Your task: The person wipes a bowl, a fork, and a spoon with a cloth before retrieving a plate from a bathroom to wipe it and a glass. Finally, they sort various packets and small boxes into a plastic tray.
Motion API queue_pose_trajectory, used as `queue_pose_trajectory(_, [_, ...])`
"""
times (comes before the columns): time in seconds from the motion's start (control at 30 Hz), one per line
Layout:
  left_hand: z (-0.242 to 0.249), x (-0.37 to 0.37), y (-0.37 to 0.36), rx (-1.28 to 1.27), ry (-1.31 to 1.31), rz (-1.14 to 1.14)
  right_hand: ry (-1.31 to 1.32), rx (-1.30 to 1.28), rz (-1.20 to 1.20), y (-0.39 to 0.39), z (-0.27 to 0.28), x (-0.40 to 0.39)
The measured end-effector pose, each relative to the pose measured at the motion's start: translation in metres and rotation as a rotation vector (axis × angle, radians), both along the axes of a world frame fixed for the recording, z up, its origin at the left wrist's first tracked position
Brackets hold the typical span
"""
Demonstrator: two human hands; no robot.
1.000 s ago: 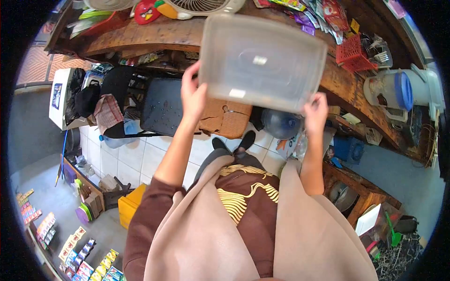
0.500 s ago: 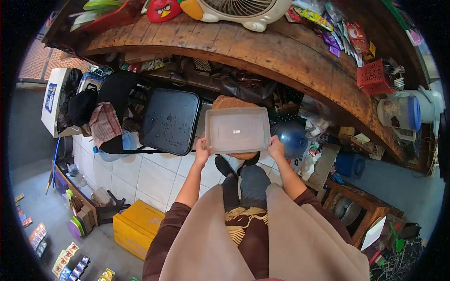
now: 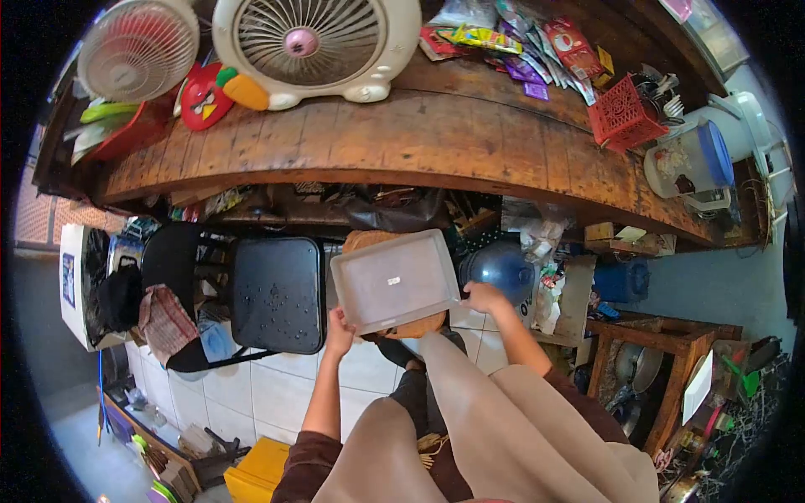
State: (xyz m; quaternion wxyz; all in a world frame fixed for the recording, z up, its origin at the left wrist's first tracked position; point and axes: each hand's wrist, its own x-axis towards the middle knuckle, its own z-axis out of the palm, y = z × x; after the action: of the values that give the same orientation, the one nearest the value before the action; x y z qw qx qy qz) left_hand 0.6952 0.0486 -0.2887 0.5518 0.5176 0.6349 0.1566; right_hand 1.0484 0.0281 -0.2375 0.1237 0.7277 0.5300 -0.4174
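1. My left fingers (image 3: pixel 337 318) have the tray's near-left corner pinched, right fingers (image 3: pixel 473 290) grip its right edge.
2. Plastic tray (image 3: pixel 398 298) just swung askew over the wicker seat (image 3: pixel 362 241), so its right end's farther out, lol.

Shallow tray (image 3: pixel 394 289) | translucent, rectangular | held askew | above brown woven surface (image 3: pixel 364 241)

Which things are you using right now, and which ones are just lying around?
Being used:
- plastic tray, held by the left hand and right hand

Just lying about:
- black chair
- checked cloth
- red basket
- big fan
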Motion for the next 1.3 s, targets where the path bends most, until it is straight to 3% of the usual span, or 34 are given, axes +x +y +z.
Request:
queue_pose_trajectory(0.03, [0.015, -0.006, 0.010, 0.022, 0.249, -0.177, 0.007, -0.119, 0.090, 0.010, 0.026, 0.013])
queue_pose_trajectory(0.07, [0.052, 0.000, 0.024, -0.129, 0.540, -0.238, 0.102, -0.081, -0.008, 0.020, 0.093, 0.018])
queue_pose_trajectory(0.1, [0.090, 0.008, 0.039, -0.118, 0.646, -0.327, 0.284, -0.125, -0.126, 0.025, 0.116, 0.038])
queue_pose_trajectory(0.17, [0.156, 0.030, 0.074, 0.125, 0.398, -0.389, 0.460, 0.182, -0.122, 0.038, 0.186, 0.066])
queue_pose_trajectory(0.23, [0.213, 0.077, 0.111, 0.172, -0.125, -0.339, 0.527, 0.516, -0.184, 0.061, 0.227, 0.094])
queue_pose_trajectory(0.3, [0.266, 0.143, 0.142, 0.287, -0.454, -0.356, 0.315, 0.816, -0.338, 0.097, 0.233, 0.122])
queue_pose_trajectory(0.33, [0.271, 0.174, 0.158, 0.360, -0.545, -0.366, 0.206, 0.924, -0.390, 0.116, 0.241, 0.131])
queue_pose_trajectory(0.47, [0.275, 0.283, 0.231, 0.951, -0.321, -0.466, -0.176, 1.173, -0.284, 0.174, 0.237, 0.160])
queue_pose_trajectory(0.67, [0.280, 0.371, 0.280, 1.201, -0.132, -0.406, -0.302, 1.255, -0.219, 0.209, 0.238, 0.173])
queue_pose_trajectory(0.77, [0.270, 0.393, 0.292, 1.445, 0.193, -0.601, -0.277, 1.351, -0.199, 0.227, 0.252, 0.175])
queue_pose_trajectory(0.97, [0.255, 0.405, 0.300, 1.571, 0.447, -0.548, -0.262, 1.659, 0.109, 0.293, 0.252, 0.175])
queue_pose_trajectory(1.0, [0.258, 0.403, 0.298, 1.569, 0.454, -0.544, -0.439, 1.637, 0.167, 0.304, 0.253, 0.171])
queue_pose_trajectory(1.03, [0.261, 0.402, 0.296, 1.568, 0.431, -0.497, -0.615, 1.608, 0.223, 0.314, 0.254, 0.170])
queue_pose_trajectory(1.13, [0.265, 0.394, 0.291, 1.540, 0.319, -0.410, -0.768, 1.474, 0.297, 0.339, 0.244, 0.171])
queue_pose_trajectory(1.3, [0.262, 0.374, 0.287, 1.464, 0.160, -0.364, -0.954, 1.516, 0.335, 0.350, 0.224, 0.174])
